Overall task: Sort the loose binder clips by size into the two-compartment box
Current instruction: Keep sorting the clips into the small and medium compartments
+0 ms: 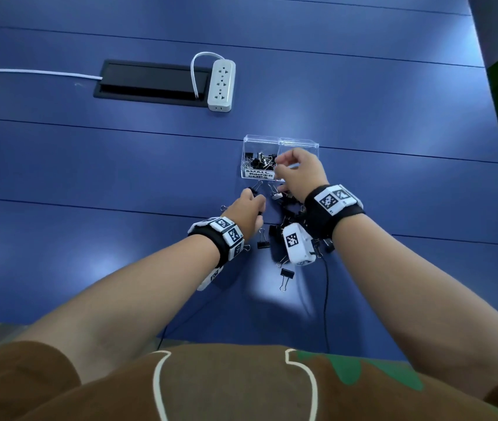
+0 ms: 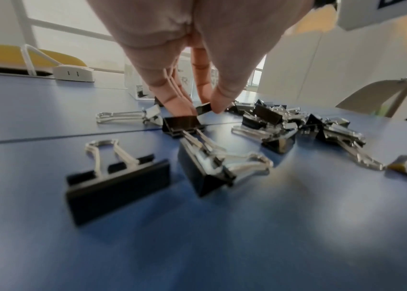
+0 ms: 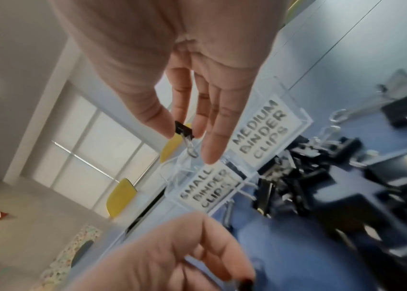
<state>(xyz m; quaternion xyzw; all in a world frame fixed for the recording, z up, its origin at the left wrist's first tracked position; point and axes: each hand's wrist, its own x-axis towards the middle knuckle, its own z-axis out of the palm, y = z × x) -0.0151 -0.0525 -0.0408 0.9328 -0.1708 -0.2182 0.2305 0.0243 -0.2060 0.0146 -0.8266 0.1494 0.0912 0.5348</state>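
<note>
A clear two-compartment box (image 1: 298, 144) stands on the blue table (image 1: 90, 165). Its left compartment, labelled SMALL BINDER CLIPS (image 3: 204, 189), holds several black clips (image 1: 260, 161). The right one is labelled MEDIUM BINDER CLIPS (image 3: 262, 128). My right hand (image 1: 281, 165) hovers over the box and pinches a small black clip (image 3: 183, 130) between thumb and forefinger, its wire handles hanging down. My left hand (image 2: 206, 112) is low on the table in front of the box and pinches a small black clip (image 2: 202, 108). Loose clips (image 1: 287, 214) of both sizes lie between my wrists.
A white power strip (image 1: 221, 85) and a black cable hatch (image 1: 150, 83) lie at the back left. A thin black cable (image 1: 326, 299) runs from my right wrist to the near table edge. Single clips (image 1: 285, 276) lie nearer me.
</note>
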